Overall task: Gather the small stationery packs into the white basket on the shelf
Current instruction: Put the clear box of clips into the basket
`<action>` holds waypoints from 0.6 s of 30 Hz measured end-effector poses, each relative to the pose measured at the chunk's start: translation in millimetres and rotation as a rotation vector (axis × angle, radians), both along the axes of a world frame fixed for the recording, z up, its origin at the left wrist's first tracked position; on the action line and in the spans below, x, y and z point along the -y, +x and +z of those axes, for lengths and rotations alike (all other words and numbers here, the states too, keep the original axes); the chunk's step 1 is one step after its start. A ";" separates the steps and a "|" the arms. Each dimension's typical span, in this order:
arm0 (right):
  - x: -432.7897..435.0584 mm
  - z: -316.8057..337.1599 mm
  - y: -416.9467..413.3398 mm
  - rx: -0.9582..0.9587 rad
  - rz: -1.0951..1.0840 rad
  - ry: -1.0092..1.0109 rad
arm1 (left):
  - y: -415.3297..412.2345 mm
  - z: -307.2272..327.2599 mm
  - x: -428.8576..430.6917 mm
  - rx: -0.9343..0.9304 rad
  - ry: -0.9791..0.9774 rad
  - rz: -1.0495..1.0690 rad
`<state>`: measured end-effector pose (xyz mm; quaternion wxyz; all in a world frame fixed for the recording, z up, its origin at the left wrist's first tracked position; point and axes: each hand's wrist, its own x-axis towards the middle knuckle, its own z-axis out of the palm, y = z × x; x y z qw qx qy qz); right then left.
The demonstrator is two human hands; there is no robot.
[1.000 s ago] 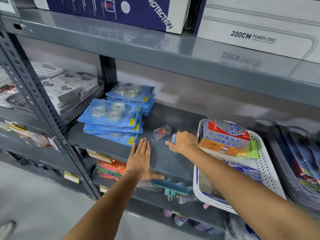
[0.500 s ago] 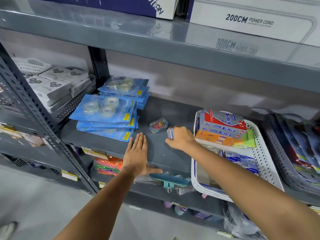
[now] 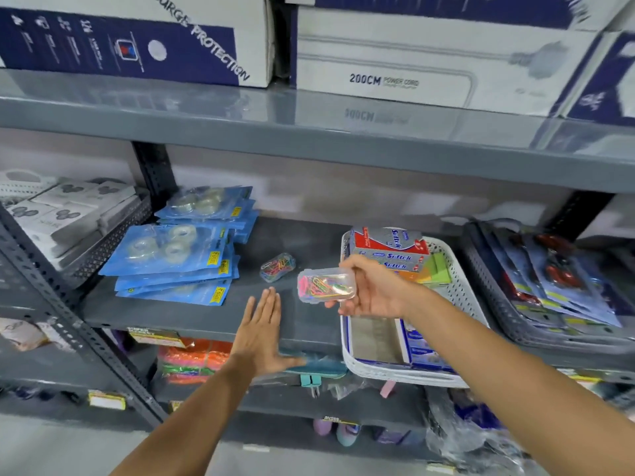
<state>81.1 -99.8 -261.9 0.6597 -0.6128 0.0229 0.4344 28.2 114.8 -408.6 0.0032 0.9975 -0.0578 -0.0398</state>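
My right hand (image 3: 372, 290) holds a small clear box of coloured paper clips (image 3: 325, 285) lifted above the grey shelf (image 3: 309, 242), just left of the white basket (image 3: 460, 297). A second clear pack of coloured clips (image 3: 277, 266) lies on the shelf behind it. My left hand (image 3: 263, 333) rests flat and open on the shelf's front edge, holding nothing. The basket contains red, blue and orange Softek boxes (image 3: 391, 250), green pads and a blue-edged box lower down.
Stacks of blue tape packs (image 3: 178, 259) lie on the shelf to the left. A dark tray of carded items (image 3: 556, 286) stands right of the basket. Large cartons (image 3: 378, 53) fill the shelf above. Lower shelves hold more goods.
My right hand has picked the clear clip box up off the shelf and turned it toward me. The left hand has stayed flat on the shelf edge. The camera has tilted upward.
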 end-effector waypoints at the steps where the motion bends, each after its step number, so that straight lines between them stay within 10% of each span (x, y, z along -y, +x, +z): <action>1: 7.1 3.8 -2.4 -0.014 -0.011 0.023 | 0.6 0.0 7.0 0.001 -0.001 -0.010; 7: 59.8 0.0 -6.0 0.065 0.000 0.002 | 13.6 5.2 32.9 0.031 0.020 -0.076; 18: 99.7 -25.4 -25.9 0.881 0.203 -0.606 | 9.6 -3.3 30.6 -0.034 0.024 -0.028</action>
